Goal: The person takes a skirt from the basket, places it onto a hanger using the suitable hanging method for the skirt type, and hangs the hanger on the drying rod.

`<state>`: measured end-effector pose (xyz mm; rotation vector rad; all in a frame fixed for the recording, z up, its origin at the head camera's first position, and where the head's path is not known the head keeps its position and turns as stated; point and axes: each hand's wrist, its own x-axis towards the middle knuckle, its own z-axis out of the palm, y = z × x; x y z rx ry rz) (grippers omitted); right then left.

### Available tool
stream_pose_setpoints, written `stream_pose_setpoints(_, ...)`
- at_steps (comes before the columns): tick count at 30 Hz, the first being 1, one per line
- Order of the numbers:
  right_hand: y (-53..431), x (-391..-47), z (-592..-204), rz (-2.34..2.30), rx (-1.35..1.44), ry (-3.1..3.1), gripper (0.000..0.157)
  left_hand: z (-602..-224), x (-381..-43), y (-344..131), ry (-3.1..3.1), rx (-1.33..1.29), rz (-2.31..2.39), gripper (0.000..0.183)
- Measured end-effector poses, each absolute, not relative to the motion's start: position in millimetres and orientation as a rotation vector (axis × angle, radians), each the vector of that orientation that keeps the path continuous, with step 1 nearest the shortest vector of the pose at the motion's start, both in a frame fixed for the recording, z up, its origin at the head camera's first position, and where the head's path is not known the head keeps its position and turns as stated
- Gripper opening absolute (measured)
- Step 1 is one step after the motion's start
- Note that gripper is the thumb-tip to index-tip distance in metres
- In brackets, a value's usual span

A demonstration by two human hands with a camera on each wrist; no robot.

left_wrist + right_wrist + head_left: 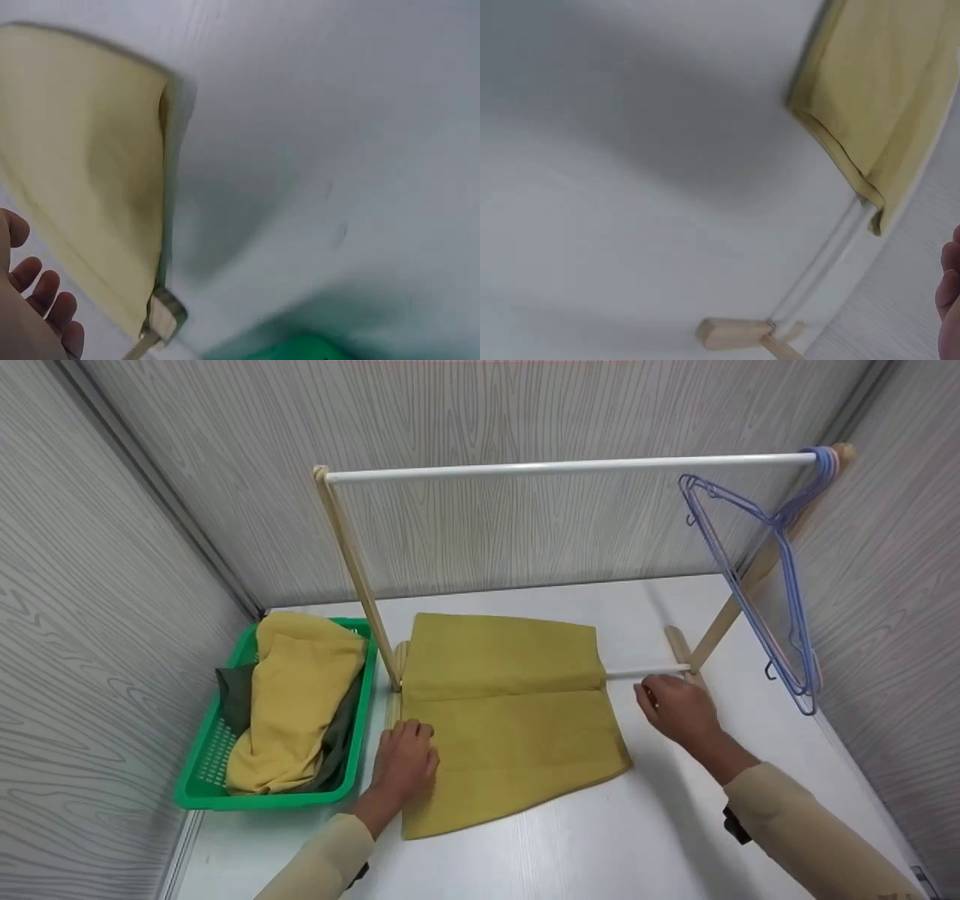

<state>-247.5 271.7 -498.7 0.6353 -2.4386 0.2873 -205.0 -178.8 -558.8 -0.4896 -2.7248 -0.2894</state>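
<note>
Mustard cloth is laid on the worktop, over the lower bar of the rack, between its uprights. Long axis judged front-to-back, crossing that bar; a crease is shown along the crossing.

Left hand is nearer: placed in front of the rack's left upright, over the cloth's left edge. Fingers loosely bent, nothing grasped; contact can't be confirmed. From these, cloth lies toward the rack's right end.

Right hand is held in front of the lower bar near the rack's right end, apart from the cloth. Fingers loosely curled, nothing seen held. From these, cloth lies toward the rack's left end; the gap is on this side.

Green basket with yellow fabric and dark fabric is set outside the rack's left end. Blue hangers are hung at its right end.
</note>
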Motion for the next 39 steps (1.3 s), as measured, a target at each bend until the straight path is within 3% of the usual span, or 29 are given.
stream_pose_setpoints(6,288,-255,-454,0.274,0.547,-2.476,0.017,-535,-219,-220,-2.533,-0.431,-0.223,0.021)
stream_pose_setpoints(11,300,-261,-417,0.304,0.501,-2.398,0.015,-533,-222,-246,-2.552,-0.216,-0.277,0.026)
stream_pose_setpoints(20,326,-269,-361,0.4,0.277,-2.243,0.022,-537,-222,-268,-2.769,0.18,-0.759,0.047)
stream_pose_setpoints(29,358,-273,-343,0.414,-0.213,-2.472,0.042,-538,-223,-270,-2.905,0.226,-0.937,0.036)
stream_pose_setpoints(39,375,-269,-347,0.366,-0.212,-2.539,0.051,-537,-224,-265,-2.865,0.15,-0.944,0.035)
